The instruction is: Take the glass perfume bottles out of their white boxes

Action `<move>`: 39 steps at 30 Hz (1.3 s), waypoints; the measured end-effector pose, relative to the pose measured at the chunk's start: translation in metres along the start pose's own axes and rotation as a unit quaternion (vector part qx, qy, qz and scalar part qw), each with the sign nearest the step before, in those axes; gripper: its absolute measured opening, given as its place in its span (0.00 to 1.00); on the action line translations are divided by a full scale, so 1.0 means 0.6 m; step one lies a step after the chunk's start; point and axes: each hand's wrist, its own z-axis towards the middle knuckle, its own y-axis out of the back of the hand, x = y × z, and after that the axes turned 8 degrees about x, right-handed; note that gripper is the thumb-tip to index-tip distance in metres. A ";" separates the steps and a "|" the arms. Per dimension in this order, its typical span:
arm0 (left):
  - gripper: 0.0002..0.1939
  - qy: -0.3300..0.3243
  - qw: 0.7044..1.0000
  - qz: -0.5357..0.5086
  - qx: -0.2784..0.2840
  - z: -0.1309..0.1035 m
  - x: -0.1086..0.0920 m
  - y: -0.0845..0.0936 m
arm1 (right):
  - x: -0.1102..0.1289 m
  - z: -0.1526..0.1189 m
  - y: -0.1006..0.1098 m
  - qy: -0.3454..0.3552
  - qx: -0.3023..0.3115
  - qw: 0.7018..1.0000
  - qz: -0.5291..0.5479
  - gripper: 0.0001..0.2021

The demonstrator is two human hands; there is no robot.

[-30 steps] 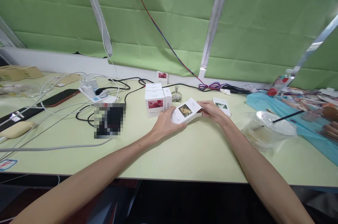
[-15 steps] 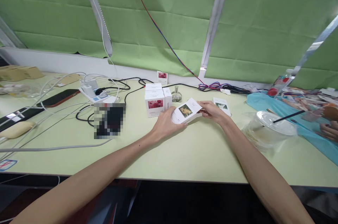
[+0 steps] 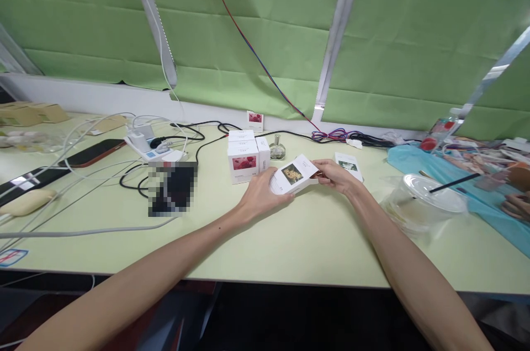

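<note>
A white carton with a yellow flower picture is tilted above the table between my hands. My left hand wraps around its near left end, thumb along the lower edge. At the carton's right end, the fingers of my right hand are pinched at the end flap; exactly what they grip is partly hidden. Just behind my left hand stand several white boxes with a pink flower picture. Beside them is a small glass bottle. Another white box with a white flower picture lies past my right hand.
To the right stands a lidded plastic cup with a black straw, near a blue plastic sheet and another person's hand. Leftward are a power strip, cables, and a phone. A small pink-flower card leans at the wall.
Hardly anything differs. The carton and my right-hand fingers at its end have shifted very slightly; both hands keep their places.
</note>
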 end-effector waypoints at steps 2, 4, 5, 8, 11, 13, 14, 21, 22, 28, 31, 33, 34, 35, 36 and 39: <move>0.33 0.001 1.000 0.005 0.002 0.001 0.001 0.001 | -0.001 0.002 -0.001 0.006 -0.003 1.000 0.000 0.12; 0.33 -0.002 1.000 0.007 0.004 0.002 0.002 0.002 | -0.002 0.003 -0.003 0.008 -0.006 1.000 -0.003 0.12; 0.32 -0.004 1.000 0.007 0.004 0.003 0.003 0.002 | -0.002 0.003 -0.004 0.009 -0.008 1.000 -0.005 0.12; 0.32 -0.006 1.000 0.011 0.004 0.003 0.004 0.003 | 0.000 0.001 -0.008 0.014 -0.019 1.000 -0.009 0.12; 0.34 -0.004 1.000 0.020 0.006 0.004 0.004 0.004 | 0.004 -0.001 -0.013 0.014 -0.026 0.999 -0.013 0.11; 0.35 -0.008 1.000 0.027 0.008 0.005 0.005 0.004 | 0.007 -0.003 -0.017 0.008 -0.029 0.999 -0.016 0.11; 0.35 -0.011 0.999 0.031 0.009 0.006 0.007 0.004 | 0.008 -0.003 -0.019 0.007 -0.030 0.999 -0.017 0.11; 0.35 -0.043 0.998 0.049 0.017 0.007 0.013 0.004 | 0.010 -0.006 -0.026 0.016 -0.028 0.999 -0.026 0.06; 0.35 -0.045 0.997 0.053 0.019 0.007 0.014 0.005 | 0.010 -0.006 -0.027 0.016 -0.029 0.999 -0.027 0.05; 0.37 -0.063 0.996 0.061 0.028 0.007 0.019 0.005 | 0.012 -0.009 -0.031 0.010 -0.014 0.999 -0.027 0.06; 0.38 -0.070 0.995 0.058 0.032 0.005 0.019 0.004 | 0.012 -0.009 -0.034 0.012 -0.002 0.999 -0.029 0.10; 0.39 -0.073 0.995 0.056 0.034 0.003 0.018 0.004 | 0.011 -0.009 -0.035 0.010 0.006 1.000 -0.029 0.12; 0.39 -0.074 0.995 0.056 0.034 0.003 0.018 0.003 | 0.010 -0.008 -0.035 0.009 0.009 1.000 -0.028 0.13; 0.39 -0.075 0.995 0.056 0.035 0.002 0.017 0.003 | 0.010 -0.008 -0.035 0.008 0.011 1.000 -0.028 0.13; 0.39 -0.075 0.995 0.055 0.036 0.001 0.017 0.003 | 0.009 -0.007 -0.034 0.009 0.012 1.000 -0.027 0.14; 0.38 -0.074 0.995 0.053 0.033 0.001 0.017 0.003 | 0.007 -0.006 -0.033 0.011 0.012 1.000 -0.027 0.13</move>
